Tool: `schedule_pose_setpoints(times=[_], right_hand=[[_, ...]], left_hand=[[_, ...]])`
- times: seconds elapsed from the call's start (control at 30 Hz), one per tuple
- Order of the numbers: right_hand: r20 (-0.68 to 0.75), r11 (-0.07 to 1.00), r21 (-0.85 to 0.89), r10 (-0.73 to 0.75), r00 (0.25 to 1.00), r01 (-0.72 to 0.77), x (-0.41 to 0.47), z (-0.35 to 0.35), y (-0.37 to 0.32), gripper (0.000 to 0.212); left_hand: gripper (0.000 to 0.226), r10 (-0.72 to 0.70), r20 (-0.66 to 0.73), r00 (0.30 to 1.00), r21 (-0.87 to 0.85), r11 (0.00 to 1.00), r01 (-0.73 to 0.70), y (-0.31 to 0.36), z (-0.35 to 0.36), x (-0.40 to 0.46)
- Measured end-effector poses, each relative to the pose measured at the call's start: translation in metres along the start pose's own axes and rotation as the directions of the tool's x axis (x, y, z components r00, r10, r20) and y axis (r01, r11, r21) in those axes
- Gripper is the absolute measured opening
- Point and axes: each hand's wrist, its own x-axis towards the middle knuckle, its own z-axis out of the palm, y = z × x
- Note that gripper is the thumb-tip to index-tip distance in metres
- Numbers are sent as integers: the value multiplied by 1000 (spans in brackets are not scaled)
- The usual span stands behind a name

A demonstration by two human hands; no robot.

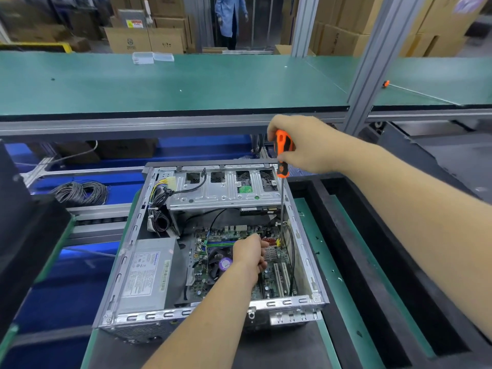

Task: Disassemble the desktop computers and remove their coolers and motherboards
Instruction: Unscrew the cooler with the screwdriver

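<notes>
Two hands (one screwdriver)

case: bare matt metal | screwdriver handle: glossy orange plastic

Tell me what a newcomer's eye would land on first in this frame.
Most likely the orange-handled screwdriver, gripped by the right hand above the open computer case, its long shaft reaching down to the motherboard. Next, the left hand, reaching inside over the cooler fan. The grey power supply fills the case's near-left corner.
</notes>
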Motion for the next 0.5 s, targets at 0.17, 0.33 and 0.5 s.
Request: schedule_pose_setpoints(times=[0.17, 0.33, 0.5], right_hand=[[-44, 990, 138, 40, 998, -33, -11, 17, 6, 43], [-62, 991, 129, 50, 997, -41, -10, 11, 6, 45], [-87, 990, 132, 61, 994, -50, -11, 1, 4, 46]], left_hand=[[23, 0, 0, 1000, 13, 1000, 0, 1, 0, -2], [23, 2, -9, 1000, 32, 999, -2, 2, 0, -5], [21, -9, 2, 1000, 48, 999, 9, 1, 0, -3]])
